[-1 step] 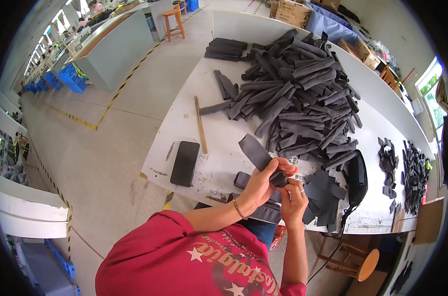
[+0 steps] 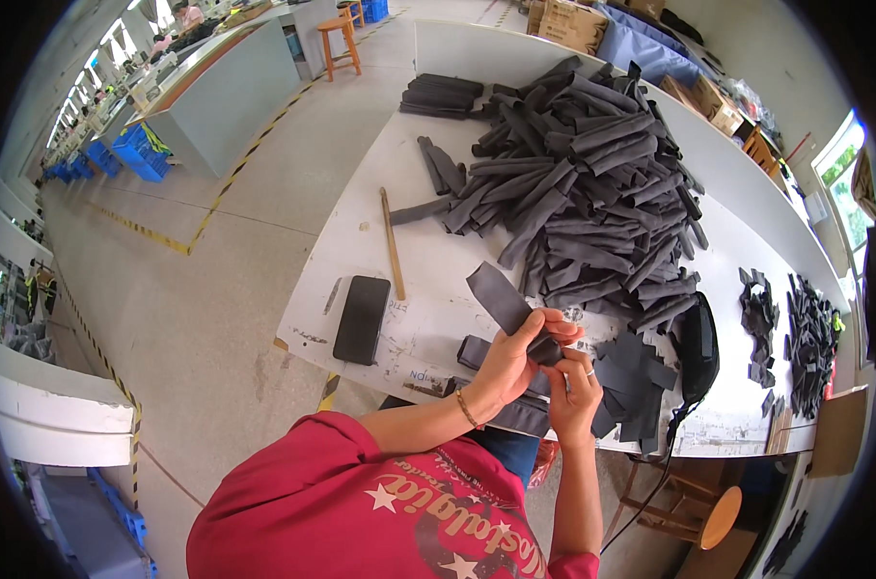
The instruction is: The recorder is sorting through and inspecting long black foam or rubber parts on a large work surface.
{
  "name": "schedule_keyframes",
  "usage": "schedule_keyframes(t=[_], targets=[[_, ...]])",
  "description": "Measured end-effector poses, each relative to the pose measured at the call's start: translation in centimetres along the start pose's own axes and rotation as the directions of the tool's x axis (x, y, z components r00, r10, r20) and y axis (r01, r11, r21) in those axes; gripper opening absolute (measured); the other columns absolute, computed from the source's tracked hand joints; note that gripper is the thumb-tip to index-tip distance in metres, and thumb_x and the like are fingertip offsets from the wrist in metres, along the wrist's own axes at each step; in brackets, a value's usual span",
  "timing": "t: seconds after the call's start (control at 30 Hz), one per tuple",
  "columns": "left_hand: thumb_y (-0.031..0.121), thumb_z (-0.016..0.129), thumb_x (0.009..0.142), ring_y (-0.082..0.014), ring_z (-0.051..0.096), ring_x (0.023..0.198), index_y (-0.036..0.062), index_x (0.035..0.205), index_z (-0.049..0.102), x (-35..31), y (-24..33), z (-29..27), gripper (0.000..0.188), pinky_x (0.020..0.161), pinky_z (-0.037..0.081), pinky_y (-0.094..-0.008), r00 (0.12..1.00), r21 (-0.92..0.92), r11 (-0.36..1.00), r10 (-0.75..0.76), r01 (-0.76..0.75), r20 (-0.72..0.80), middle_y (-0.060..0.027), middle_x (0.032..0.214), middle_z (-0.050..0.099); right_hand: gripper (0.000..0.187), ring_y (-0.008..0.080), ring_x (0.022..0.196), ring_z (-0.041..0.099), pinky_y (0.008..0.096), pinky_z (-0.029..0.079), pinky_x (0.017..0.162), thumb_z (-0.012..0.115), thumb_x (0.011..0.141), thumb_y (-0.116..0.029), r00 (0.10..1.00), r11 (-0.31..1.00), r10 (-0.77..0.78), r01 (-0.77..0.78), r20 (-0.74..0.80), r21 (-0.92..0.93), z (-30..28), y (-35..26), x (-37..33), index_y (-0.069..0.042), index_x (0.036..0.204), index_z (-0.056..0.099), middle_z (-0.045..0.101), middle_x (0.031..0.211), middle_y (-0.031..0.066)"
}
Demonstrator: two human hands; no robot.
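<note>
Hands, left point(image 2: 511, 359) and right point(image 2: 573, 386), pinch dark fabric strip point(image 2: 501, 297).

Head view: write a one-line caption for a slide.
Both hands, left hand and right hand, hold a dark fabric strip over a white table beside a large pile of strips.
</note>
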State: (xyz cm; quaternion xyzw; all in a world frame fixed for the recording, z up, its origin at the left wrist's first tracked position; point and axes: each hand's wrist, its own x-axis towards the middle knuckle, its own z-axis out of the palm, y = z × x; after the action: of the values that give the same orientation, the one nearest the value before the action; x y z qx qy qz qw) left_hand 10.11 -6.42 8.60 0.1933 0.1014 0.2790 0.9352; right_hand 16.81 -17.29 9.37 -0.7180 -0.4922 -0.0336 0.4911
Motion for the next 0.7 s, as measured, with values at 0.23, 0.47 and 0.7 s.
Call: schedule_keyframes(t=[0.23,0.47,0.7], targets=[[0.031,0.051,0.101,-0.0277,0.06,0.113,0.0008,0.116,0.058,0.1,0.2,-0.6,0.034,0.099,0.046,-0.0408,0.999,0.007,1.0,-0.019,0.019,0.025,-0.0165,0.113,0.066,0.016,0.0214,0.077,0.062,0.0288,0.048,0.07,0.071,0.079,0.0,0.985,0.984,0.157,-0.161,0.066,0.07,-0.1,-0.8,0.1,0.0,0.087,0.058,0.063,0.091,0.0098],[0.031,0.045,0.102,-0.0326,0.051,0.126,-0.0009,0.124,0.054,1.6,1.8,-0.6,0.04,0.11,0.037,-0.0456,0.984,0.092,0.986,0.126,-0.138,0.122,-0.0203,0.128,0.059,0.015,0.0068,0.088,0.048,0.0224,0.042,0.074,0.067,0.089,-0.006,0.854,0.688,0.503,-0.303,-0.132,0.66,2.3,0.8,-1.6,-0.003,0.097,0.055,0.053,0.1,0.0014],[0.029,0.049,0.101,-0.0323,0.055,0.121,-0.0003,0.119,0.06,1.1,1.9,0.1,0.036,0.103,0.044,-0.0439,0.972,0.083,0.996,0.02,-0.041,0.236,-0.0208,0.13,0.056,0.017,0.0064,0.075,0.05,0.022,0.045,0.074,0.065,0.094,-0.017,0.761,0.48,0.645,-0.477,0.073,0.736,0.7,-0.8,-0.1,-0.001,0.099,0.063,0.056,0.084,-0.0034]])
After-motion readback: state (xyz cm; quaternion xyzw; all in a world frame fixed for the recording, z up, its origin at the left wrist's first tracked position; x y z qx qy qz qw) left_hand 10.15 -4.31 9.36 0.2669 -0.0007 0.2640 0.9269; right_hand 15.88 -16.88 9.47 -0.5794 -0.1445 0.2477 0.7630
